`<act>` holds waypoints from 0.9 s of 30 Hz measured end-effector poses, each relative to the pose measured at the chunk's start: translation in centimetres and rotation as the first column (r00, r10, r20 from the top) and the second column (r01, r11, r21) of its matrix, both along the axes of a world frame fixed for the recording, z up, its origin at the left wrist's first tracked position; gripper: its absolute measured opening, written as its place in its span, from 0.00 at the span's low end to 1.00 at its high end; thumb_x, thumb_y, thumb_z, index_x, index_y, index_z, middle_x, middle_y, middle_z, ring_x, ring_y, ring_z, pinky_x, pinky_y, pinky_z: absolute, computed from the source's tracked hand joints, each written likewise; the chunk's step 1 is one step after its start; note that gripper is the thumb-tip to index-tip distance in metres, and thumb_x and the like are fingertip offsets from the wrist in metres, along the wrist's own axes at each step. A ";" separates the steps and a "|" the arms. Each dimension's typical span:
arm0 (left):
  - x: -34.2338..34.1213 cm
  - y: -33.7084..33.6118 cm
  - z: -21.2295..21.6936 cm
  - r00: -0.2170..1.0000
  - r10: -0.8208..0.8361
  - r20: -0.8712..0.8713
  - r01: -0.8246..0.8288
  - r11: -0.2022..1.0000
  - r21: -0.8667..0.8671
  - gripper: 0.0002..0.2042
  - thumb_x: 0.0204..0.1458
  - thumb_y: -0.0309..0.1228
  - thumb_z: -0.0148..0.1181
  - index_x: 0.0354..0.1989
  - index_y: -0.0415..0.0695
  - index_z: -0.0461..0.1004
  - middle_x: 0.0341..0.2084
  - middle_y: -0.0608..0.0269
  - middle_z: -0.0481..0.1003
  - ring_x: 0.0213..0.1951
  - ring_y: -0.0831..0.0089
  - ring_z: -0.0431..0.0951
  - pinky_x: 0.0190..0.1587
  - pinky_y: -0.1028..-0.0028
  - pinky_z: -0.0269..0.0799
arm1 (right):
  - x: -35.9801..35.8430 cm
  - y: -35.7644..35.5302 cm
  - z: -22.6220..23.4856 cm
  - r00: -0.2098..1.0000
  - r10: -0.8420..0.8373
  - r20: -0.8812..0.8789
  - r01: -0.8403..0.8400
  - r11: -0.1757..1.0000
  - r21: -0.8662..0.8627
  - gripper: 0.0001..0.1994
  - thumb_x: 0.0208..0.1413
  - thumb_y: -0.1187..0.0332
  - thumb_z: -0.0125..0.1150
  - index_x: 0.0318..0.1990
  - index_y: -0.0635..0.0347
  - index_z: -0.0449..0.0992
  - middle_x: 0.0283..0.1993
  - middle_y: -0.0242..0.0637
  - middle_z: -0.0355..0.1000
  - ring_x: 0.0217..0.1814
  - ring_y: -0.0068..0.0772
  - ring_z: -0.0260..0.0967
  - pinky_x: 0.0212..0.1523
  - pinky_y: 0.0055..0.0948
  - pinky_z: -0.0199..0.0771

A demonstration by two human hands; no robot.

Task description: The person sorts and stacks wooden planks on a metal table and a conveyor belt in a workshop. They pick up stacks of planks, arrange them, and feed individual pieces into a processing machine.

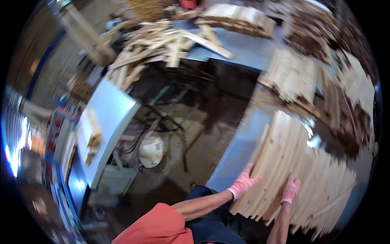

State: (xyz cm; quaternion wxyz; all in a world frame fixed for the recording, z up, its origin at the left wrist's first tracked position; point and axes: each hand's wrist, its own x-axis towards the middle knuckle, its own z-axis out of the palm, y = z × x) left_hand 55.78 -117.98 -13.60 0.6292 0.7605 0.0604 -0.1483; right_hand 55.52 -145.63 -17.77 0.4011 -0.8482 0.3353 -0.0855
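Observation:
Both my hands wear pink-and-white knit gloves and rest at a wide layer of pale wooden strips (pixel 280 150) laid side by side on a metal-topped table. My left hand (pixel 245 184) is at the layer's left edge, fingers stretched forward along the outermost strip and thumb apart over the wood. On top of the strips, further right, lies my right hand (pixel 291 188), its fingers extended and pressed flat. The strips' near ends are uneven and jut over the table's near edge. Slight blur softens the fingers.
More wooden strips (pixel 290 75) lie in stacks at the far right. Loose wood pieces (pixel 162 44) are heaped at the far left of the blue-grey table (pixel 243 44). A tilted metal-topped stand (pixel 109 110) with wood on it is at left, beside a round white seat (pixel 151 152).

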 end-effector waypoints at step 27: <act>-15.8 64.0 15.2 0.480 0.870 0.114 -0.800 0.487 -0.350 0.44 0.61 0.23 0.65 0.81 0.40 0.42 0.66 0.49 0.70 0.60 0.64 0.74 0.64 0.68 0.70 | 10.3 79.7 19.6 0.354 0.935 0.009 -0.918 0.350 -0.185 0.29 0.60 0.43 0.67 0.40 0.68 0.82 0.38 0.53 0.82 0.43 0.51 0.81 0.47 0.42 0.77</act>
